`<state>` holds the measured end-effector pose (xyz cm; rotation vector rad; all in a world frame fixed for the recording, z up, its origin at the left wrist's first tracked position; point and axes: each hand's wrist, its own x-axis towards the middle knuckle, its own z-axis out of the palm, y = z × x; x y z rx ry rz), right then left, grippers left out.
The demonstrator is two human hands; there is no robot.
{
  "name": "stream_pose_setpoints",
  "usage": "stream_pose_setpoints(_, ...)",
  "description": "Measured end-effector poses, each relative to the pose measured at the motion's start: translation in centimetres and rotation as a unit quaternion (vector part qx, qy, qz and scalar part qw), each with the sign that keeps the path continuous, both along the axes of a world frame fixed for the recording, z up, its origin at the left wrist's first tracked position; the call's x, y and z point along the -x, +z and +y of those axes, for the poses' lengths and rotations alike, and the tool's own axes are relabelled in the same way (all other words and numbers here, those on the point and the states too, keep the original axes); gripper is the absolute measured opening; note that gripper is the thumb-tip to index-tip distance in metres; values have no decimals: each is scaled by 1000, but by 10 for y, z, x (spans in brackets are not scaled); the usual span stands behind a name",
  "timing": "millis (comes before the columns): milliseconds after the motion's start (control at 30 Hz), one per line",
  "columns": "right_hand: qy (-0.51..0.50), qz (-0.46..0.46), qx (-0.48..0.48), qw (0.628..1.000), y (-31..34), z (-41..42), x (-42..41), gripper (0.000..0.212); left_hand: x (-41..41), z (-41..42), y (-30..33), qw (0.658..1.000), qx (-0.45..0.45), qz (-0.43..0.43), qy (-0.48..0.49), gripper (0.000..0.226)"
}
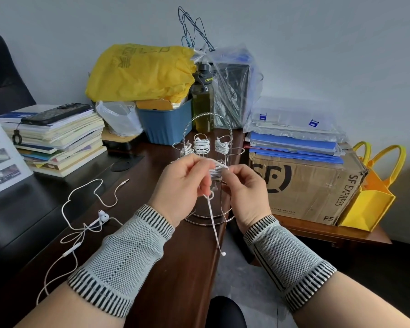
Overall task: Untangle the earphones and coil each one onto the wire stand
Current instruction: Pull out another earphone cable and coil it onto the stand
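Note:
A chrome wire stand (207, 129) sits on the dark wooden desk, with white earphone cords coiled on three of its far arms (202, 146). Just in front of it, my left hand (184, 185) and my right hand (243, 190) both pinch a white earphone cord (213, 221). That cord is partly wound on the stand's near arm. Its free end hangs down between my wrists and ends in a small tip. Another white earphone (90, 223) lies loose and looped on the desk to the left, its two earbuds side by side.
A stack of books with a phone (55, 113) on top stands at the left. Behind the stand are a blue bin (166, 124), a yellow bag and a green bottle (202, 100). To the right an SF Express box (305, 185) carries blue folders; beside it stands a yellow tote bag.

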<state>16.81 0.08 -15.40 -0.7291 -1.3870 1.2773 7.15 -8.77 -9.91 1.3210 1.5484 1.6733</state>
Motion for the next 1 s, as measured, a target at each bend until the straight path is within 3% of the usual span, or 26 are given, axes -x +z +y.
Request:
stream_pose_setpoints(200, 17, 19, 45, 999, 5, 0, 4, 20, -2, 14, 10, 997, 22, -3, 79, 22)
stream_pose_setpoints(367, -16, -7, 93, 995, 13, 5, 10, 29, 2, 18, 7, 969, 95, 122, 192, 34)
stream_pose_setpoints(567, -40, -56, 108, 992, 20, 11, 13, 25, 0, 20, -4, 947, 138, 205, 206, 45)
stream_pose_setpoints(633, -48, -76, 102, 991, 21, 13, 15, 30, -2, 22, -9, 953, 149, 181, 193, 45)
stream_pose_setpoints(800, -54, -86, 133, 986, 20, 18, 15, 25, -5, 24, -19, 972, 144, 22, 184, 44)
stream_pose_setpoints(1000, -18, -55, 184, 981, 15, 23, 11, 36, -2, 15, -24, 977, 157, 22, 141, 44)
